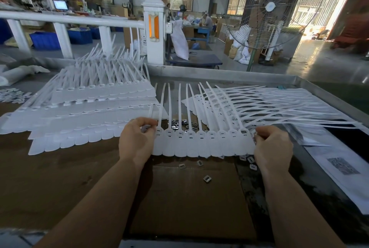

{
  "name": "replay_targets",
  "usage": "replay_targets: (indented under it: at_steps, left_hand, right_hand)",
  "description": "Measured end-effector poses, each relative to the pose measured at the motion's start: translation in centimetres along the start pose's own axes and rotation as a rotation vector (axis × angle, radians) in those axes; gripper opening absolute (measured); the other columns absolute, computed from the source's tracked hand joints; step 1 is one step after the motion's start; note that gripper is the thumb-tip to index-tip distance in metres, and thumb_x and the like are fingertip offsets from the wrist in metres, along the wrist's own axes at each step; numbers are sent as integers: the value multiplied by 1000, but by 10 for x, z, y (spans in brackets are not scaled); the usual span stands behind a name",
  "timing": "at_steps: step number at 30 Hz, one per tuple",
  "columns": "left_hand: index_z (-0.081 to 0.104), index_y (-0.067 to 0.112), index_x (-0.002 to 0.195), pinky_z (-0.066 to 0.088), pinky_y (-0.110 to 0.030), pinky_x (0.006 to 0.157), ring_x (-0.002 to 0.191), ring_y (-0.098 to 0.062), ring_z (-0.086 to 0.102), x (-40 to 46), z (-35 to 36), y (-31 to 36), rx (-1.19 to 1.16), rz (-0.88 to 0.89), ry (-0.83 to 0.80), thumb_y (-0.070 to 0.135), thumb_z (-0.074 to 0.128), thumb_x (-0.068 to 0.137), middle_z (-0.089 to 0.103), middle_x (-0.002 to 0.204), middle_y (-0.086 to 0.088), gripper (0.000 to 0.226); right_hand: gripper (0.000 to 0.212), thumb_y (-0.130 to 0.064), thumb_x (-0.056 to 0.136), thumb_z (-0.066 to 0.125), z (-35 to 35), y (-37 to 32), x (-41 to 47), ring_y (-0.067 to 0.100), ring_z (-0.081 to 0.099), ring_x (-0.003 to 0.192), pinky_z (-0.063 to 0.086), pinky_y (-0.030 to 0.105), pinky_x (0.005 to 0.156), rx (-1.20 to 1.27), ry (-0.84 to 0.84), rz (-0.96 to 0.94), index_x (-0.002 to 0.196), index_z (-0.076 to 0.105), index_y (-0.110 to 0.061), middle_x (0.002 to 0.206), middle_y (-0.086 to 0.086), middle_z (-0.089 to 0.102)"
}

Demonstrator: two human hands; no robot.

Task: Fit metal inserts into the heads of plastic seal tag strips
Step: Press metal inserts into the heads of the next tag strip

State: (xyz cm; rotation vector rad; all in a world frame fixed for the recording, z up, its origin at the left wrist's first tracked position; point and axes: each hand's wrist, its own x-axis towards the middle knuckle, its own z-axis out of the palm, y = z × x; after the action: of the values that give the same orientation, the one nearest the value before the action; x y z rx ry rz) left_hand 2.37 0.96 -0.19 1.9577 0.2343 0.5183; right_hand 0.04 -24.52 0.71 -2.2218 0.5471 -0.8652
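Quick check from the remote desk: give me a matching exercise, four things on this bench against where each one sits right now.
Things:
1. held strip of seal tags
2. loose metal inserts
3. stacked tag strips
4. printed sheet

Places:
A. far left of the bench, in overlapping rows
B. right edge of the bench
C. between the left hand and right hand
D. scattered on the cardboard beneath the held strip

Pairs: 1-C, 2-D, 3-A, 4-B

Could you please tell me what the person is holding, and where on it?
Both hands, left hand and right hand, grip one joined strip of seal tags at its two ends.
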Motion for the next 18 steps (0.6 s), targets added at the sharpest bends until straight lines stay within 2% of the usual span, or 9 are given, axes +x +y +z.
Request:
replay_targets:
  at_steps: [8,14,18]
  left_hand:
    - [64,30,87,38,-15,56,70,4,48,1,1,0,16,9,1,16,58,90,56,96,12,16]
    - [63,30,86,39,-14,59,71,5,46,3,1,-2,19,23,-3,16,58,90,55,96,12,16]
    - [63,31,85,35,-15,53,65,3,47,3,1,-1,41,11,6,17,58,90,55,93,13,16]
  right_hand:
    - [23,-3,90,53,0,-1,0,26,58,99,43,33,83,12,23,22,109,65,-10,105,8,67]
    - [24,-5,93,47,1,-2,2,24,57,97,44,31,83,95,29,-5,110,64,-11,106,11,63]
    - [23,-4,92,49,2,-1,3,23,57,91,45,29,79,146,1,-25,103,68,-10,100,12,64]
